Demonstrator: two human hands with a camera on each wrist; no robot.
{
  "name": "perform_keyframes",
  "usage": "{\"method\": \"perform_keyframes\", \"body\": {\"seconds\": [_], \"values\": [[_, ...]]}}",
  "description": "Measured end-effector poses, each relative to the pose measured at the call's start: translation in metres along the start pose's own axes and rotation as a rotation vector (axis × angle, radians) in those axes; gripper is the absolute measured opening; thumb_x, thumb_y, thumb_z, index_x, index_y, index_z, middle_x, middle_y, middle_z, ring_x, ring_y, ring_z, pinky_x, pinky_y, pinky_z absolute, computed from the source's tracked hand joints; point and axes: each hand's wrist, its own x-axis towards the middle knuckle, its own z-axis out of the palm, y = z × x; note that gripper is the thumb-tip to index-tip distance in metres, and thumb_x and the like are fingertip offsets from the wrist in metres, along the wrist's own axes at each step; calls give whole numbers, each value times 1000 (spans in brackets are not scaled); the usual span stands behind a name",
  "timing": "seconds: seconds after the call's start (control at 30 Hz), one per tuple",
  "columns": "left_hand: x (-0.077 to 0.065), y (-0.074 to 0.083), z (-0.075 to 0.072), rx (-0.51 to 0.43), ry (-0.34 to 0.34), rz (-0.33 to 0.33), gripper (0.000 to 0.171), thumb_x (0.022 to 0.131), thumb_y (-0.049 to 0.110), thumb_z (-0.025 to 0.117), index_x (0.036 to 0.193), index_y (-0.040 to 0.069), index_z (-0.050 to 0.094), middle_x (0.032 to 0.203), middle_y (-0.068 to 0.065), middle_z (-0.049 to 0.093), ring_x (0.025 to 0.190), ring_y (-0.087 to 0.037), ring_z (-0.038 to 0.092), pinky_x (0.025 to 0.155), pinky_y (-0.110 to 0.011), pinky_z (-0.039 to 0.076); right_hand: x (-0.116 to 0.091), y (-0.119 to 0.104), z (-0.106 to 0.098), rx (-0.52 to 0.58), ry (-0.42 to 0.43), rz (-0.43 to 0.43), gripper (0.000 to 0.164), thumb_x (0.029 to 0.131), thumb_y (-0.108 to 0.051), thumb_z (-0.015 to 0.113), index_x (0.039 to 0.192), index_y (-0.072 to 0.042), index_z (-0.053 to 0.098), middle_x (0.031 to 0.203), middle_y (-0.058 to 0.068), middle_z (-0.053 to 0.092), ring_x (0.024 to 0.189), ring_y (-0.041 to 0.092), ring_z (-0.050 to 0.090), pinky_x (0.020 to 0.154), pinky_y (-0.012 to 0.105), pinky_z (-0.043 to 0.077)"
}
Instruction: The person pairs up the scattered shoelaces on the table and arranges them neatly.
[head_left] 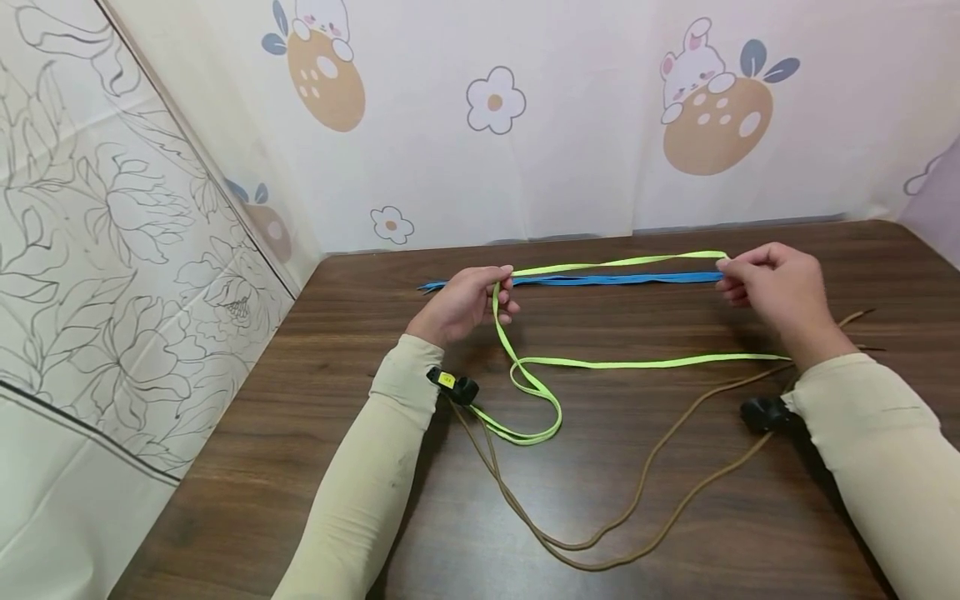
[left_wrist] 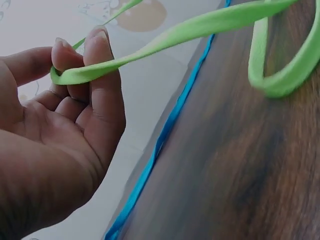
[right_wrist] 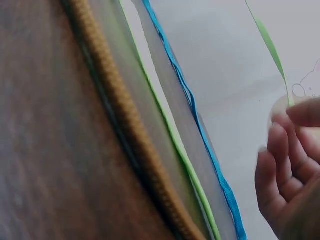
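A flat neon-green shoelace (head_left: 615, 263) is stretched between both hands, above the table's far part. My left hand (head_left: 474, 302) pinches it near the fingertips, and in the left wrist view the green lace (left_wrist: 190, 30) bends round a fingertip. From there it drops in a loose loop to the table and runs right, under the right wrist. My right hand (head_left: 780, 292) pinches the lace between thumb and forefinger; the right wrist view shows its other fingers (right_wrist: 266, 175) loosely curled. Behind lies a blue shoelace (head_left: 637, 279), doubled and straight, partly hidden by the left hand.
A brown round cord (head_left: 592, 546) curves across the near part of the dark wooden table (head_left: 315, 400), passing beneath both forearms. A patterned cloth (head_left: 570, 167) hangs along the back edge, and a white sheet with line-drawn flowers (head_left: 120, 217) hangs on the left.
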Motion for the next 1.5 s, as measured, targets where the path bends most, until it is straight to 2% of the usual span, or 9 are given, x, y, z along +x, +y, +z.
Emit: {"method": "perform_keyframes", "body": {"seconds": [0.17,0.4,0.53,0.6,0.7,0.87,1.07,1.3,1.5], "values": [[-3,7,4,-48,-13,8,31,105,28,53,85,5,56,71,-3,50,68,-18,65,57,-26,50,-1,2,-4,70,82,65,25,96,-33,69,101,-9,63,69,-13,68,64,6,68,59,20,55],[-8,19,14,-62,-57,59,31,106,28,51,85,5,55,70,-3,48,63,-17,62,55,-26,47,0,4,-7,98,97,114,22,96,-29,68,102,-9,62,72,-11,68,66,6,68,59,22,56],[-12,25,22,-63,-114,80,30,106,28,50,86,5,55,71,-4,48,62,-17,62,55,-26,48,2,6,-8,173,115,152,15,96,-24,68,98,-10,64,72,-9,69,66,7,67,58,23,56],[-14,27,25,-69,-118,100,30,105,27,50,86,5,56,71,-4,49,62,-17,62,55,-26,48,2,7,-10,228,130,174,10,97,-21,67,95,-12,65,71,-7,69,65,7,67,57,23,55],[-16,29,26,-96,-71,140,29,105,25,51,85,5,56,69,-4,50,61,-17,61,57,-27,47,3,9,-13,295,158,204,7,97,-19,67,93,-14,66,72,-6,69,65,7,67,56,23,55],[-17,30,23,-181,31,238,29,104,24,48,81,9,57,64,1,48,58,-15,54,61,-28,39,4,11,-15,365,184,221,10,94,-19,71,95,-11,65,72,-5,69,64,7,67,55,22,55],[-18,32,17,-334,74,320,32,105,25,45,79,12,58,64,2,45,59,-14,50,61,-25,37,4,14,-17,409,201,215,13,92,-17,73,97,-9,64,72,-3,69,63,8,68,55,22,55],[-14,28,3,-468,164,351,33,107,21,45,80,10,60,62,2,45,56,-12,50,58,-22,40,3,16,-22,444,192,242,14,92,-17,74,97,-9,65,73,-3,69,62,9,67,56,23,56],[-13,25,-13,-469,216,363,32,106,21,46,81,8,62,63,1,47,57,-12,51,57,-21,41,5,14,-22,463,204,252,12,91,-17,76,95,-10,66,72,-3,69,60,9,66,55,23,56]]}}
